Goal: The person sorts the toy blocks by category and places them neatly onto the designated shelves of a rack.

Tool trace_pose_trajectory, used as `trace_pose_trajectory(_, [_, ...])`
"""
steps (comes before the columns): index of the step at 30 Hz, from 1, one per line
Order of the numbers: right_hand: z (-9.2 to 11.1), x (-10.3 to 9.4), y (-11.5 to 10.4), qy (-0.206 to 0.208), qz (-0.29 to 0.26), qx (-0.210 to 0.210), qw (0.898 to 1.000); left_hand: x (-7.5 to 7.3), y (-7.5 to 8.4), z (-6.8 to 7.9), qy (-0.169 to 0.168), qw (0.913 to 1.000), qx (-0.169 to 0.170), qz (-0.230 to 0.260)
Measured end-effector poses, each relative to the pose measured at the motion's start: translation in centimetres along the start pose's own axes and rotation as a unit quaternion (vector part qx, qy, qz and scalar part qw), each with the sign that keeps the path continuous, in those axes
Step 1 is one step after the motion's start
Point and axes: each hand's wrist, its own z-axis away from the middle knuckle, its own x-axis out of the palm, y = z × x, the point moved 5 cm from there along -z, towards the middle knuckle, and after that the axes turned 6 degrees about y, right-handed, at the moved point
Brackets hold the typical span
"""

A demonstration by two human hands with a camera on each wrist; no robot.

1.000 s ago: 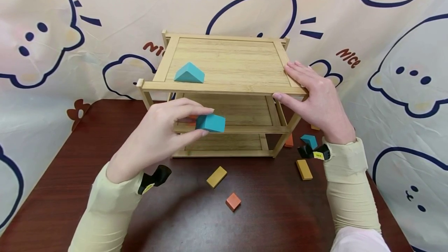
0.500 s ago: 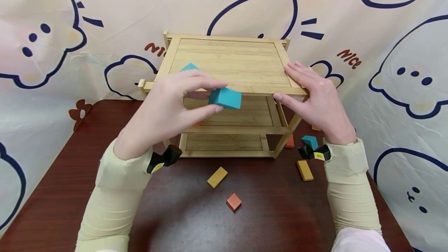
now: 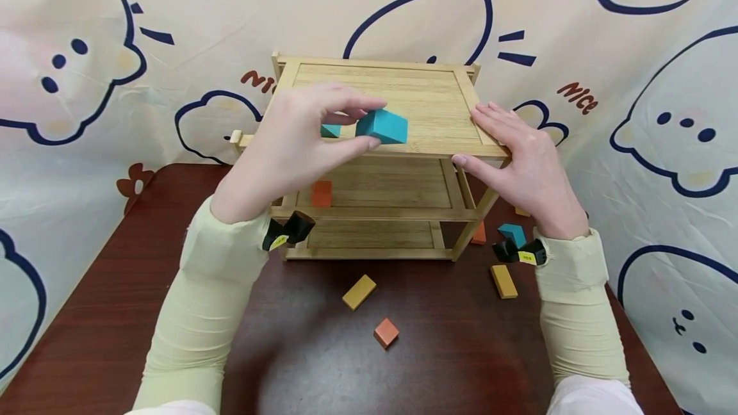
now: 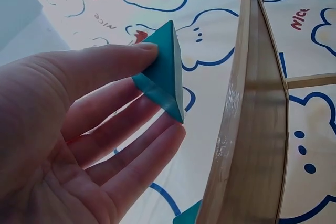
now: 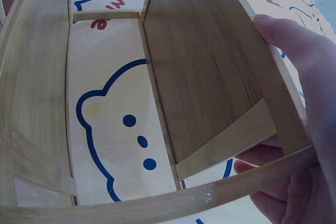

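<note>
A: Which object is held, and where?
B: A blue triangular block (image 3: 382, 127), held in the left hand (image 3: 294, 146), raised at the front edge of the top shelf (image 3: 426, 95) of the wooden rack (image 3: 403, 214); the left wrist view shows a gap between block and shelf.

A: How is the block oriented?
B: Its long side runs roughly parallel to the rack's front edge; one sharp corner points toward the rack's right side.

A: And relative to the fingers?
B: The left fingers are parted only by the block, pinching it: thumb on a triangular face, index finger opposite. The block projects past the fingertips toward the rack's right.

A: The right hand (image 3: 516, 149)?
B: It grips the rack's front right corner, thumb on the front edge, fingers bent over the right end.

A: What surrounds these?
B: A second blue block (image 3: 330, 130), partly hidden, on the top shelf; an orange block (image 3: 321, 193) on the middle shelf (image 3: 386, 181); on the worktop (image 3: 323, 370) before the rack, a yellow block (image 3: 359, 292) and an orange cube (image 3: 385, 333).
</note>
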Motion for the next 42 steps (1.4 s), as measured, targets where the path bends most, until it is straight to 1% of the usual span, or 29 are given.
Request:
trace_pose_trajectory(3, [0.0,0.0,0.0,0.000,-0.002,0.000,1.000,0.2,-0.2,-0.6,-0.003,0.9998,-0.008,-0.015])
trace_pose_trajectory(8, [0.1,0.0,0.1,0.002,-0.011,0.001,1.000,0.9,-0.8,-1.5,-0.009,0.9998,-0.012,-0.014])
trace_pose_trajectory(11, [0.1,0.0,0.1,0.002,-0.013,0.003,1.000,1.4,-1.2,-2.0,-0.022,0.9992,-0.027,-0.021])
trace_pose_trajectory(14, [0.1,0.0,0.1,0.001,-0.013,0.004,1.000,1.9,-1.6,-2.4,-0.044,0.9976,-0.045,-0.030])
trace_pose_trajectory(17, [0.1,0.0,0.1,0.001,-0.012,0.004,1.000,2.3,-1.8,-2.7,-0.065,0.9957,-0.053,-0.038])
trace_pose_trajectory(20, [0.1,0.0,0.2,0.000,-0.014,0.006,1.000,2.6,-1.8,-2.8,-0.081,0.9941,-0.053,-0.051])
trace_pose_trajectory(26, [0.0,0.0,0.2,0.001,-0.012,0.005,1.000,2.9,-1.8,-2.9,-0.102,0.9902,-0.056,-0.077])
trace_pose_trajectory(30, [0.0,0.0,0.2,0.004,-0.010,0.001,1.000,3.1,-1.8,-2.9,-0.113,0.9883,-0.056,-0.085])
trace_pose_trajectory(33, [0.0,0.0,0.2,0.007,-0.010,-0.004,1.000,3.2,-1.8,-2.9,-0.117,0.9877,-0.056,-0.087])
trace_pose_trajectory(37, [-0.1,0.0,0.2,0.008,-0.010,-0.005,1.000,3.0,-1.9,-2.9,-0.113,0.9875,-0.069,-0.086])
trace_pose_trajectory(40, [-0.1,0.0,0.2,0.007,-0.009,-0.003,1.000,2.6,-1.8,-2.7,-0.099,0.9896,-0.075,-0.072])
trace_pose_trajectory(42, [-0.1,0.0,0.2,0.006,-0.008,-0.004,1.000,2.2,-1.6,-2.5,-0.084,0.9921,-0.072,-0.060])
